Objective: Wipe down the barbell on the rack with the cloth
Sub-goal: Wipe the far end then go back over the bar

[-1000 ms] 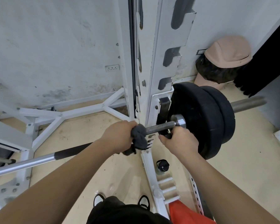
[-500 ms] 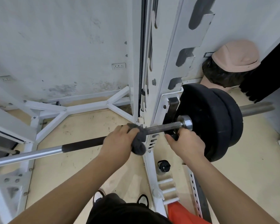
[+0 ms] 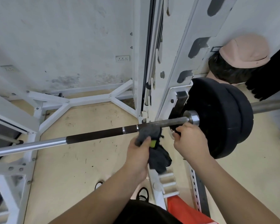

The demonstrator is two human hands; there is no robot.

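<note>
The left hand (image 3: 138, 152) grips a bunched dark grey cloth (image 3: 149, 131). Above its fingers, the cloth's top touches the long steel barbell (image 3: 94, 135), which rests on the white metal rack (image 3: 176, 62). The right hand (image 3: 191, 143) curls just under the bar beside the round black weight plates (image 3: 217, 120); I cannot tell whether it holds anything.

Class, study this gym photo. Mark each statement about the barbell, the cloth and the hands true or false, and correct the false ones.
1. The left hand grips the cloth. True.
2. The barbell lies on the floor. False: it rests on the white rack.
3. Two black plates sit on the barbell's right end. True.
4. The cloth is bright red. False: it is dark grey.
</note>
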